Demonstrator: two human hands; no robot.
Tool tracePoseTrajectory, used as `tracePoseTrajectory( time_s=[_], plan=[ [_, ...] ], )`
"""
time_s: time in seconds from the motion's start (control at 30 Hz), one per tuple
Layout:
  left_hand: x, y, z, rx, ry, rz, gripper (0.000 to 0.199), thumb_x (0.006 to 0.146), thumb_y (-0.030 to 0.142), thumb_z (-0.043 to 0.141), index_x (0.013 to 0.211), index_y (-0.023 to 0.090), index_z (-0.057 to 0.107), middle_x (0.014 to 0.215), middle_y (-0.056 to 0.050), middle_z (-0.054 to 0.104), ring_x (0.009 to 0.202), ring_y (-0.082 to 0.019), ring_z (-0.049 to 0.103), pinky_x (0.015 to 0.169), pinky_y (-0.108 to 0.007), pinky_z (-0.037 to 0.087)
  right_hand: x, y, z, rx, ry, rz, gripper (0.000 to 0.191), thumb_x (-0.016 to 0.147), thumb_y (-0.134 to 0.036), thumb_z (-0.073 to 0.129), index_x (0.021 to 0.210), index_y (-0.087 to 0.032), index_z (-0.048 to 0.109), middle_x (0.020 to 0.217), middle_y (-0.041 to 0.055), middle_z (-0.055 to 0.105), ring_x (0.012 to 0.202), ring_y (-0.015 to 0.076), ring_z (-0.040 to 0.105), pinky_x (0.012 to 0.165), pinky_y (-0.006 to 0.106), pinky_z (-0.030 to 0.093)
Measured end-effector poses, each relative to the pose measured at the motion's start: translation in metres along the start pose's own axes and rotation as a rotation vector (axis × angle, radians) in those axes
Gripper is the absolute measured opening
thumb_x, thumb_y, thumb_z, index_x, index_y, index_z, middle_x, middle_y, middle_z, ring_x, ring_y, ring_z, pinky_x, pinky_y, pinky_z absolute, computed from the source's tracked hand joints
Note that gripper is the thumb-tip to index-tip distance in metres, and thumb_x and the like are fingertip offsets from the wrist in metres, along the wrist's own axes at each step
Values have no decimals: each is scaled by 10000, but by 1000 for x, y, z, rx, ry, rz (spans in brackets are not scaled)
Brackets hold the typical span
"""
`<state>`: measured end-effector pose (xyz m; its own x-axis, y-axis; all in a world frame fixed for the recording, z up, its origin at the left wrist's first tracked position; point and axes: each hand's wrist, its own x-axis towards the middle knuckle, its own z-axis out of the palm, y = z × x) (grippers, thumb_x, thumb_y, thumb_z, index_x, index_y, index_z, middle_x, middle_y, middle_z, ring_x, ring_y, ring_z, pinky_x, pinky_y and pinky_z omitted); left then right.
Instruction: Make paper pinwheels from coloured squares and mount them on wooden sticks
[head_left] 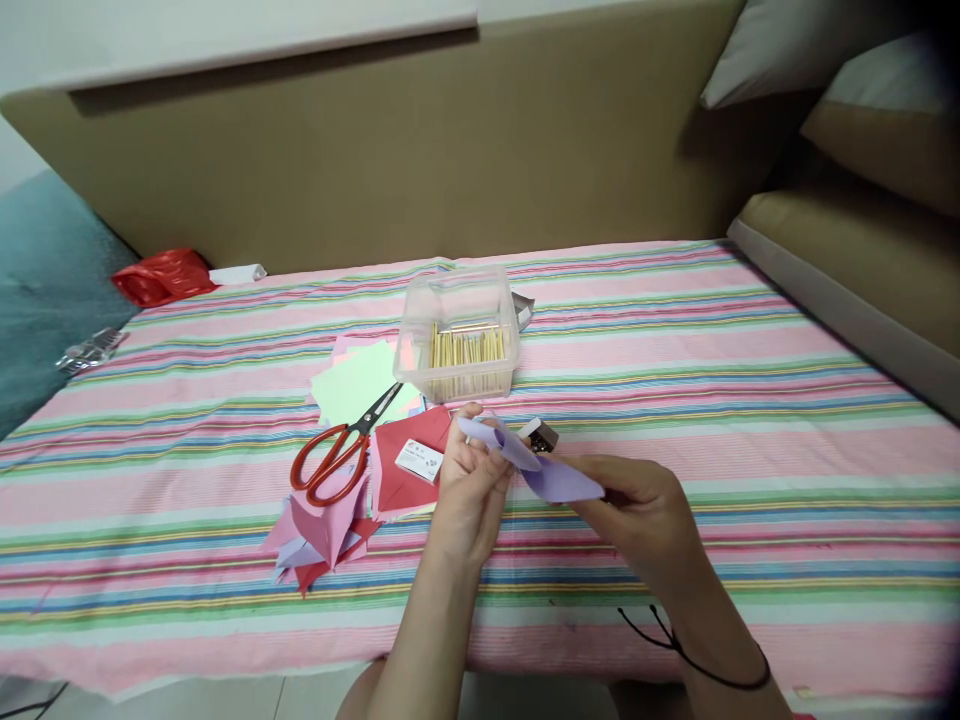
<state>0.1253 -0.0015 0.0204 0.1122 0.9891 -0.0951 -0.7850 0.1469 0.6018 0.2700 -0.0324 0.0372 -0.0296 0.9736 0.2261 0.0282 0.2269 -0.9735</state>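
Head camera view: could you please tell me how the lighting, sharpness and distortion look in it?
Head view: soft, even light, only faint shadows; the striped cloth bows toward the edges, wide-lens distortion; the purple paper held by the left hand and right hand looks slightly soft; the clear box shows mild sheen; the top-right corner darkens.

Both my hands up in front of me, close together, pinching.

My left hand [469, 490] rises from a bare forearm near the bottom middle, fingers curled and thumb pressed toward the fingertips in a pinch, palm turned to the right. My right hand [645, 515] comes in from the lower right, wrist bent, back of the hand up, fingers drawn together toward the left hand; a thin black cord circles that wrist.
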Motion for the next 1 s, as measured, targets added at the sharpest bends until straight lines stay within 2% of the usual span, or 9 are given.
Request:
tracePoseTrajectory(
  time_s=[0.23,0.37,0.5,0.63,0.7,0.8,1.0],
  plan=[
    [0,0,1,13,-8,19,514,578,169,851,984,252,546,794,54,606,838,-113,626,912,-301,467,2,-2,1,-19,-12,-56,312,749,-133,689,986,-327,748,826,3,763,714,179,705,565,234,550],
    [-1,-1,5,-2,22,26,522,561,149,854,972,257,550,802,55,605,837,-115,623,941,-336,464,2,1,1,-71,-33,-91,300,782,-150,672,1023,-316,736,874,7,763,735,182,708,587,246,556],
    [0,-2,7,-21,55,15,512,567,207,859,982,260,564,800,56,611,824,-112,625,980,-373,451,-1,4,3,-109,-37,-117,285,811,-167,656,1047,-309,729,925,8,759,779,181,708,640,254,561],
    [1,-2,7,-33,74,24,520,544,207,869,976,252,583,802,52,620,832,-124,630,1005,-413,439,-1,4,6,-129,-52,-148,292,812,-155,652,1065,-282,725,818,6,758,671,150,681,563,232,528],
    [0,-2,7,-37,82,24,530,541,183,867,985,259,587,807,55,621,844,-125,630,1009,-417,437,-1,3,7,-129,-55,-173,302,804,-136,656,1067,-268,725,763,2,748,622,133,663,537,221,513],
    [-1,-3,7,-34,81,32,546,537,161,866,996,269,590,809,60,621,864,-125,626,1010,-404,434,0,3,8,-139,-60,-195,305,803,-116,649,1067,-248,726,784,11,752,647,136,677,567,222,525],
    [-2,-2,5,-23,58,40,505,577,221,856,1003,268,590,812,57,624,859,-117,628,984,-357,445,1,2,8,-126,-46,-178,266,802,-149,649,1033,-245,741,792,20,759,669,153,694,571,225,541]
  ],
)
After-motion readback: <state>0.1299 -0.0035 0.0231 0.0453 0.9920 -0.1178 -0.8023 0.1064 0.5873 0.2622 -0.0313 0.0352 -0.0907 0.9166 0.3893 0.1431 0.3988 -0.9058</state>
